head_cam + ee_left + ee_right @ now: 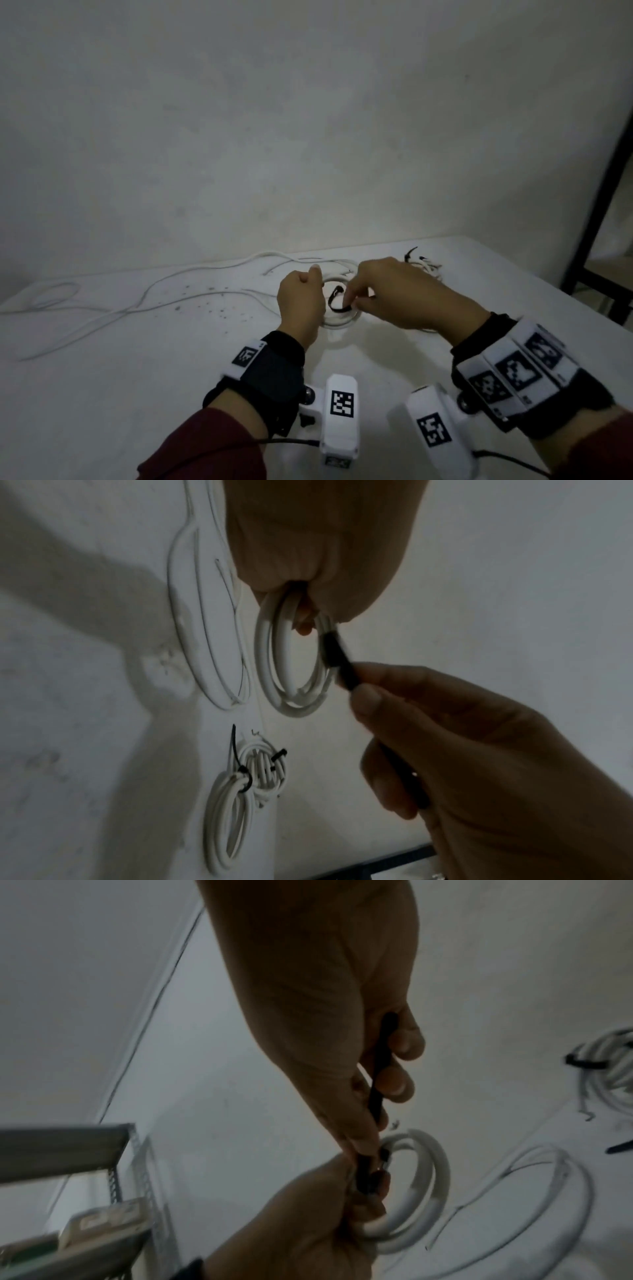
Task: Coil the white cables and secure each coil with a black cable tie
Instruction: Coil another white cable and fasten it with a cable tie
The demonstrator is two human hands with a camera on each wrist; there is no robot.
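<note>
On the white table (pixel 171 394) my left hand (pixel 308 284) grips a small coil of white cable (pixel 342 322) at its near-left side. A black cable tie (pixel 337 301) loops around the coil's strands. My right hand (pixel 352 301) pinches the tie's tail between thumb and forefinger. In the left wrist view the left hand (pixel 304 607) holds the coil (pixel 294 669) upright, and the tie (pixel 337 658) runs from the coil into the right hand (pixel 359 685). In the right wrist view the tie (pixel 377 1091) runs along the right hand's fingers (pixel 394 1080) down to the coil (pixel 421 1191).
Tied white coils (pixel 421 265) lie at the table's far right, with a spare black tie (pixel 620 1146) nearby. Loose white cables (pixel 137 301) sprawl over the left and far side. A dark frame (pixel 599 205) stands right of the table; a metal shelf (pixel 68 1150) is nearby.
</note>
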